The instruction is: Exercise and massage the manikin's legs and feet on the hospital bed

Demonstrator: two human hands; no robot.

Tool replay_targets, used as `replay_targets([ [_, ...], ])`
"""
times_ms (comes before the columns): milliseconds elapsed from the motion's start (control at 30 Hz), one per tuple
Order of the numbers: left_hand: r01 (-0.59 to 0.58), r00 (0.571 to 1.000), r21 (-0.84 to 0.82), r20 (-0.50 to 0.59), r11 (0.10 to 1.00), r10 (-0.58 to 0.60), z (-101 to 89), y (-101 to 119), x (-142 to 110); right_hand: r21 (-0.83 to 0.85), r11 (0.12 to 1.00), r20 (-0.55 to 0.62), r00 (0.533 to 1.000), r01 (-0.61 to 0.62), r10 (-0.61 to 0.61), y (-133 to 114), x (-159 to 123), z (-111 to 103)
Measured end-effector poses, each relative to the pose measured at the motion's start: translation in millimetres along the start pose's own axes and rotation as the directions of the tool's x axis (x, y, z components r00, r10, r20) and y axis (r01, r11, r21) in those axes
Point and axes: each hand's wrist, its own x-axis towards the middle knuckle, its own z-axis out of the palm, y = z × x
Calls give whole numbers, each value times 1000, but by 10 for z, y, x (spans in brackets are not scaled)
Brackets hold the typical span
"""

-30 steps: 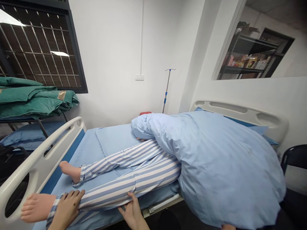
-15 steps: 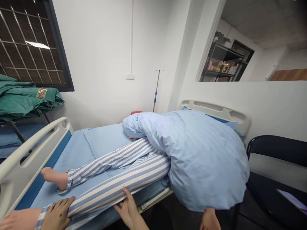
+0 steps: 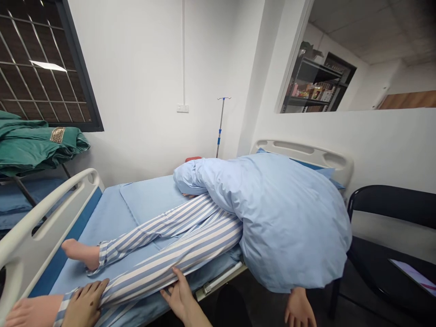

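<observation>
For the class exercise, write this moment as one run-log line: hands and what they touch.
left hand: on striped trouser leg | right hand: touching same leg | beside: blue quilt

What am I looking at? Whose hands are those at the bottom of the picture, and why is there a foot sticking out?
This picture comes from a little camera worn on a person's head, so you see what they see. Those are that person's own two hands. A figure lies on a hospital bed, and it looks like a life-size practice doll, though I can't be sure. It wears blue-and-white striped trousers, and its bare foot sticks out at the end. A big blue quilt covers its top half, and its hand hangs out below. The person's left hand rests on the lower leg. The right hand touches the side of the upper leg. Neither hand holds a tool.
</observation>
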Motion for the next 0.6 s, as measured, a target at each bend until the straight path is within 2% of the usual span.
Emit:
replay_targets([
  [200, 10, 1000, -17, 26, 1000, -9, 202, 92, -22, -45, 999, -45, 999, 9, -11, 36, 77, -158],
  [400, 9, 1000, -57, -17, 998, -10, 180, 132, -70, -133, 989, -35, 996, 71, -76, 18, 23, -174],
  [600, 57, 995, -85, -76, 995, -63, 237, 218, -90, -222, 970, -84, 989, 101, -122, -14, -111, -263],
])
